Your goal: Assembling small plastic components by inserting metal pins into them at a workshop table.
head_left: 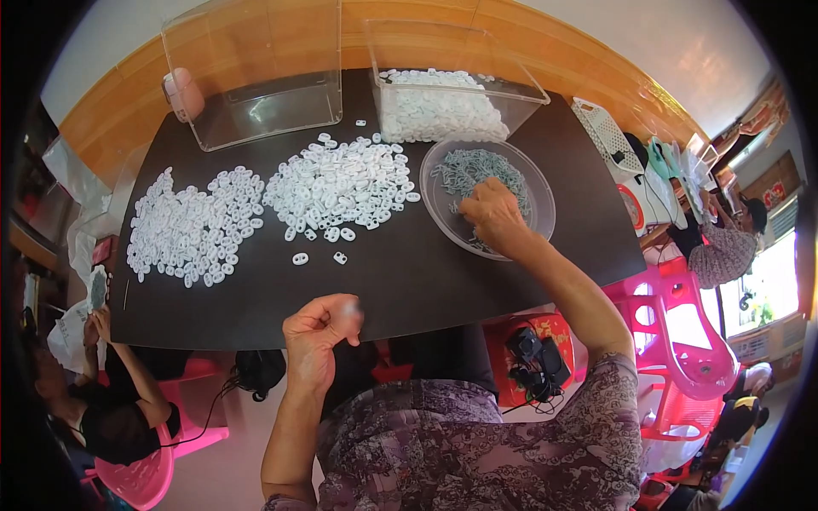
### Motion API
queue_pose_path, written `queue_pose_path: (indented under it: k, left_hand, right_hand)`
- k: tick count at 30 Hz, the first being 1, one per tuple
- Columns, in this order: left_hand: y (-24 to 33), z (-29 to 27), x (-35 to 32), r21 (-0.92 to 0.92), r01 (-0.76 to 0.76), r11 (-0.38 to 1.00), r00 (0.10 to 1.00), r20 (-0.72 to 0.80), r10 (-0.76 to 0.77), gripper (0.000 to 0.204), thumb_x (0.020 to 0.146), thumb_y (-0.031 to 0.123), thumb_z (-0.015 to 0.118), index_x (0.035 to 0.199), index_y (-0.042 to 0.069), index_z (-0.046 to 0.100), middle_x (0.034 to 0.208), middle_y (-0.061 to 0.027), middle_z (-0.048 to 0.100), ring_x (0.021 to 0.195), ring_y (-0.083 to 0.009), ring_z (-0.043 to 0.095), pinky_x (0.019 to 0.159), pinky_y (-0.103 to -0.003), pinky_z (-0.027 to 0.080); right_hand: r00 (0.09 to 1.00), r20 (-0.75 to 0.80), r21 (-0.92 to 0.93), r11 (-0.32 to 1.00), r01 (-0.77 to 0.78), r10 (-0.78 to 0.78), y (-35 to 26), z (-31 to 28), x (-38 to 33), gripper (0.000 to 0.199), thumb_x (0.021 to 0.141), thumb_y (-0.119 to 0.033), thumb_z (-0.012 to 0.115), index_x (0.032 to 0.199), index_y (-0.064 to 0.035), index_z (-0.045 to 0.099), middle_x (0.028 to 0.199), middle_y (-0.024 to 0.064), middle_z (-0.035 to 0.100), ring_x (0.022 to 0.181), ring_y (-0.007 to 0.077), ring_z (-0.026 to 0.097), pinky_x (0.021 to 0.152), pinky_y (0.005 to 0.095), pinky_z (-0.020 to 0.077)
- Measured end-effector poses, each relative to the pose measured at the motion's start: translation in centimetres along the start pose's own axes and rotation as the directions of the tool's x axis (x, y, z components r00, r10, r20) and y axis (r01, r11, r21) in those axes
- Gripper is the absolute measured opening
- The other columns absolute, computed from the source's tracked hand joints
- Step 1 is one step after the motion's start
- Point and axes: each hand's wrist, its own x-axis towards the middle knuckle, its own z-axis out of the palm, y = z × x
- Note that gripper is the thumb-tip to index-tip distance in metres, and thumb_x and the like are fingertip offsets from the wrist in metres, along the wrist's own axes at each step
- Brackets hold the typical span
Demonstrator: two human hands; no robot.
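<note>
My right hand [496,220] reaches into a round clear plastic bowl [543,204] of small grey screws [469,168]. Its fingers curl down among them, and what the fingertips hold is hidden. Closer to me, just off the table's front edge, my left hand [317,334] is closed with thumb and fingers together. Something pale and blurred shows at its fingertips, too unclear to name. Small white plastic pieces with two holes lie in a middle heap [336,183] and a left heap [196,226]. Two loose pieces [300,259] sit in front of the middle heap.
Behind the bowl, a clear bin [443,106] holds many more white pieces. Another clear bin [264,111] stands on its side at back left, beside a pink object [183,94]. People sit to the left and right, near pink plastic chairs [682,341]. A red stool [545,362] bears black devices.
</note>
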Motion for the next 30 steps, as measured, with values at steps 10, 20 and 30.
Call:
queue_pose_path:
  k: [10,20,30]
  left_hand:
    - [0.9,0.4,-0.3,-0.073,0.075,0.995,0.996,-0.036,-0.077,0.010,0.086,0.004,0.061,0.092,-0.005,0.060,0.080,-0.0150,0.066,0.061,-0.0146,0.062,0.054,-0.025,0.051]
    - [1.3,0.0,-0.8,0.022,-0.084,0.996,0.991,-0.107,0.086,0.008,0.083,0.005,0.066,0.085,-0.002,0.064,0.077,-0.0058,0.062,0.060,-0.0092,0.052,0.052,-0.021,0.041]
    - [0.4,0.4,-0.7,-0.139,-0.005,0.990,1.000,-0.031,0.001,0.009,0.087,0.004,0.060,0.093,-0.002,0.058,0.079,-0.0106,0.063,0.059,-0.0116,0.057,0.053,-0.022,0.047]
  right_hand:
    - [0.990,-0.001,0.002,0.990,0.139,-0.139,0.1,-1.0,0.9,0.007,0.065,0.000,0.056,0.068,-0.0038,0.051,0.073,0.0128,0.052,0.075,0.0304,0.050,0.071,0.0392,0.0415]
    - [0.952,0.115,0.401,0.864,-0.305,0.282,-0.5,-2.9,0.6,0.007,0.072,-0.002,0.064,0.078,-0.0033,0.059,0.072,0.0073,0.059,0.067,0.0206,0.057,0.062,0.0320,0.0455]
    - [0.968,0.151,0.758,0.605,-0.242,0.198,-8.6,-4.9,2.1,0.013,0.075,0.001,0.065,0.087,-0.0046,0.066,0.078,0.0021,0.060,0.070,0.0090,0.054,0.063,0.0228,0.0425]
